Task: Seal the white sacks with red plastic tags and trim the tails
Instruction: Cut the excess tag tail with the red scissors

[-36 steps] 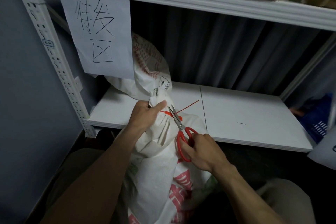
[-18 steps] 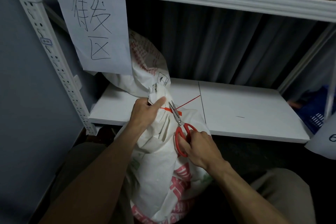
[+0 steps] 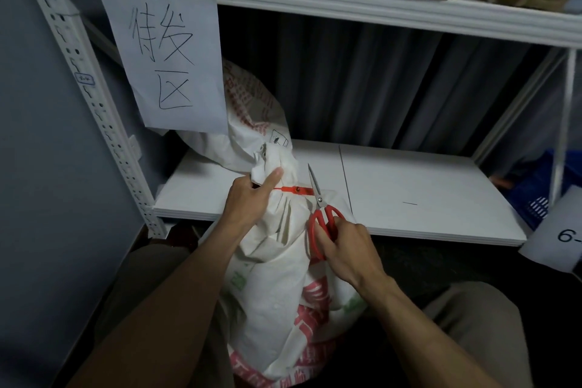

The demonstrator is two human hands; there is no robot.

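A white sack point(image 3: 283, 277) with red print stands between my knees, its neck gathered and bound by a red plastic tag point(image 3: 294, 190). My left hand point(image 3: 248, 201) grips the bunched neck just below the ruffled top, thumb up against the cloth. My right hand point(image 3: 343, 246) holds red-handled scissors point(image 3: 319, 208), blades closed and pointing up, right beside the tag's end. No long tail shows past the blades. A second white sack point(image 3: 252, 123) lies on the shelf behind.
A white shelf board point(image 3: 409, 192) stretches to the right behind the sack. A handwritten paper sign point(image 3: 167, 66) hangs from the upper shelf point(image 3: 378, 3). The perforated post point(image 3: 91, 98) stands at left, a blue crate point(image 3: 535, 195) at far right.
The scissors' blades have closed at the tag and the long red tail that stuck out to the right is gone. My left hand still grips the neck.
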